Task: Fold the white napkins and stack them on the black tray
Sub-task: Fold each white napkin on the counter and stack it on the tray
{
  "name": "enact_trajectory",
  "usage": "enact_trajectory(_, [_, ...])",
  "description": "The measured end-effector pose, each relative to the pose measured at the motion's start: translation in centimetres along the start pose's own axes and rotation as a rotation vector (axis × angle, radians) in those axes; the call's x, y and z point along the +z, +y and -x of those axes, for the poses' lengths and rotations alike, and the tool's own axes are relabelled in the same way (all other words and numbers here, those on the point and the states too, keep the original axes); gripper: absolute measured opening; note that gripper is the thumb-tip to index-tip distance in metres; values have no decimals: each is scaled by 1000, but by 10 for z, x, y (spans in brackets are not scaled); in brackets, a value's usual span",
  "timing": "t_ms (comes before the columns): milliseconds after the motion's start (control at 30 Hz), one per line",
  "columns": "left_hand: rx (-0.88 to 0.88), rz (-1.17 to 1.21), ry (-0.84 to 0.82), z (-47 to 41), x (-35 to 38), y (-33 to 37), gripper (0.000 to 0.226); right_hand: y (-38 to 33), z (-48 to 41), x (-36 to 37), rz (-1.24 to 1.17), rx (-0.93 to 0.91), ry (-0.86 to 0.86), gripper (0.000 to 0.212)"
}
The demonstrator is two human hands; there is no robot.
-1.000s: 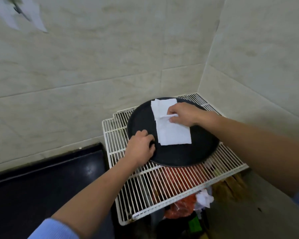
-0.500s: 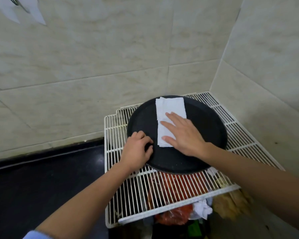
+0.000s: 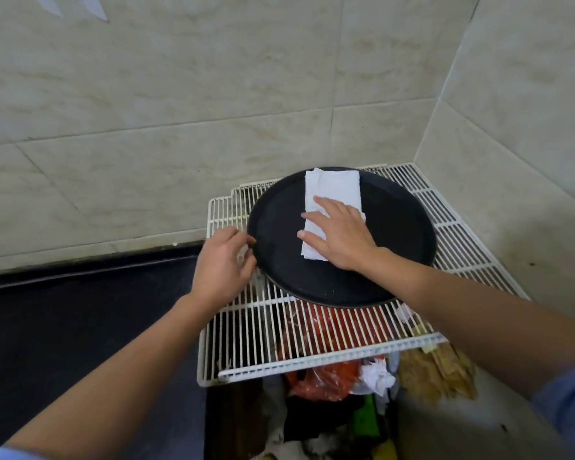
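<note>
One napkin so far: a folded white napkin (image 3: 332, 190) lies as a long strip on the black tray (image 3: 399, 234), left of the tray's centre, with its far end almost at the back rim.
Right hand: the right hand (image 3: 342, 237) is flat on the near half of the strip, fingers straight and spread, pressing down and not pinching anything.
Left hand: the left hand (image 3: 221, 263) is curled over the tray's left rim, thumb on top. Looks to me like it's gripping the edge to steady it.
Underneath: the tray sits on a white wire rack (image 3: 462, 247) tucked into a tiled corner.
How I'd do this bit: smooth from the crease outward with the flat palm so the fold sets sharp. Hold the rim while doing it, since a tray on wire could skate. Square the edges now so the next one stacks clean.
Hard to tell: how many layers the fold has. The palm hides its near right corner, and a white sliver pokes out beside the hand there.
Not in view: any unfolded napkins.
Below the rack: a red bag (image 3: 322, 380) and crumpled paper (image 3: 375, 376); the rest is a dark jumble.
</note>
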State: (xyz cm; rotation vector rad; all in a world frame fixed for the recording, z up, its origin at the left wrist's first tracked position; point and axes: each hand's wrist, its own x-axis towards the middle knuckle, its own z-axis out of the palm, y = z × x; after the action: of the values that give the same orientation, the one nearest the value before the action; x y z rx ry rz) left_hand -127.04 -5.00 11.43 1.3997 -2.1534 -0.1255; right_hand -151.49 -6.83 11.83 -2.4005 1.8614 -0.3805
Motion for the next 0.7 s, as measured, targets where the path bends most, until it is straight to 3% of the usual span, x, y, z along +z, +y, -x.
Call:
enact_trajectory(100, [-98,-74,-52,28,-26,-27,16,-38,-9,-7,-39,-61,138,43])
enact_trajectory(233, [-303,-144,-109,78,-71,-66,20,-113,-21,-4,-76,-229,173,36])
enact_trajectory(533, [-591,-289,-95,248,-202,-175,20,-337,-13,52,-133,-477,-16,28])
enact_trajectory(700, [-746,-415,-80,377,-293,-240,18,-498,12,99,-119,-616,-130,28])
